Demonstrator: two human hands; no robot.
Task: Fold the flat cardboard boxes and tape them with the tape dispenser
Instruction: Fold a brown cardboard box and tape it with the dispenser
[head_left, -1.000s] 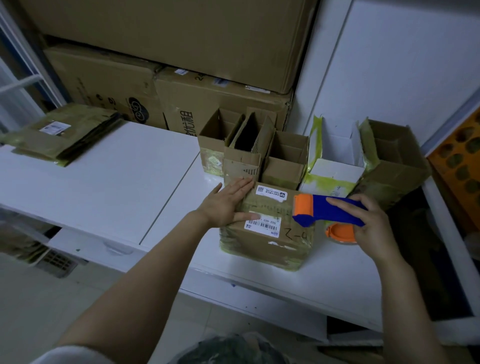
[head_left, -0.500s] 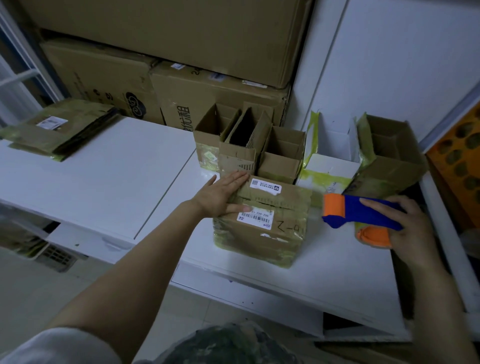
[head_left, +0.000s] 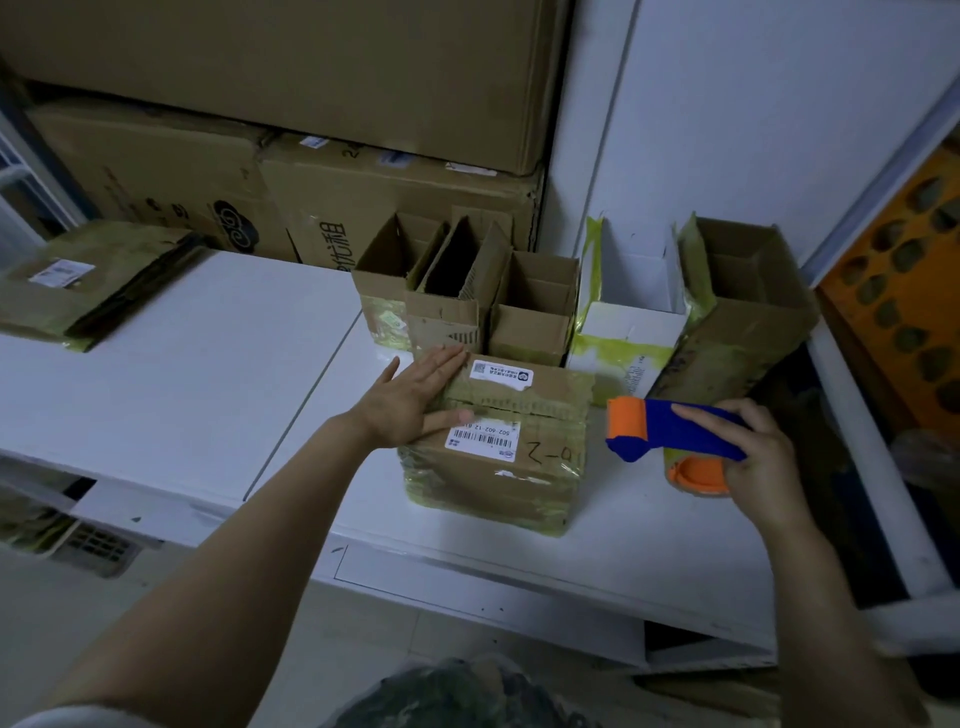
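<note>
A closed cardboard box (head_left: 498, 441), wrapped in yellowish tape, was set at the centre of the frame on the white table (head_left: 197, 364). It was pressed down by the left hand (head_left: 410, 400), fingers straight and flat on its top. Just to its right, the blue-and-orange tape dispenser (head_left: 670, 436) was gripped by the right hand (head_left: 753, 457), fingers curled round the handle. Open boxes (head_left: 467, 291) were lined up behind.

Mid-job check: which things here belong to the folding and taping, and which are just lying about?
Job: taped box under the left hand; tape dispenser in the right hand; flat boxes stacked far left; open boxes behind.
Lying about: large cartons against the wall; orange crate at right.
</note>
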